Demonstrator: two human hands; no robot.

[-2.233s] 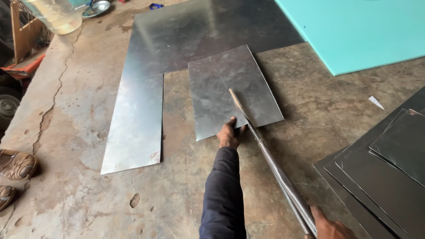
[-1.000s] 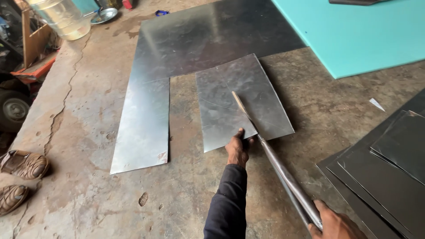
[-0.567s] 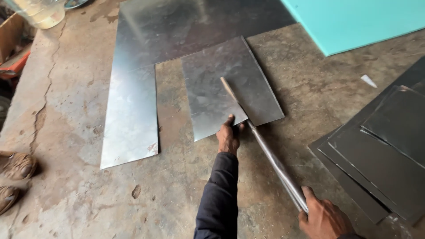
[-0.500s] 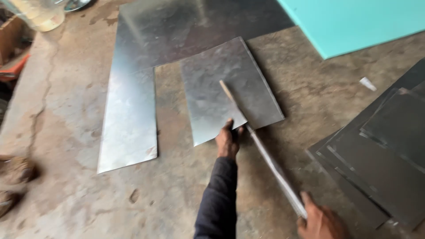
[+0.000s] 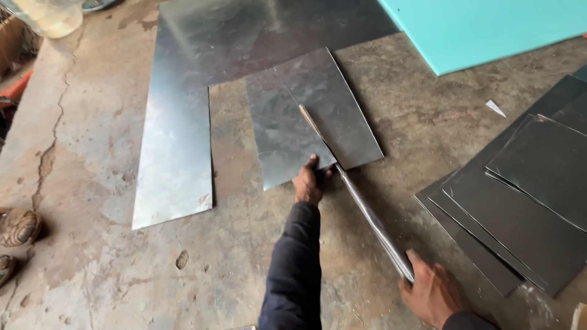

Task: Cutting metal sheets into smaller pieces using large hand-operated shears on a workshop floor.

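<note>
A small rectangular metal sheet (image 5: 318, 116) lies on the concrete floor, partly cut along its length. Long-handled metal shears (image 5: 361, 201) run from its middle down to the lower right, blades inside the cut. My left hand (image 5: 309, 182) presses the near edge of the left piece of that sheet, next to the shears. My right hand (image 5: 431, 292) grips the ends of the shear handles at the lower right.
A large L-shaped metal sheet (image 5: 183, 110) lies behind and left of the small one. A stack of dark metal sheets (image 5: 526, 195) lies at the right. A turquoise board (image 5: 489, 24) is at top right. A plastic jug (image 5: 46, 12) stands at top left, sandalled feet (image 5: 15, 229) at far left.
The shear blades have gone further into the small sheet and the cut is longer. My left hand stays on the near edge, my right hand on the handles.
</note>
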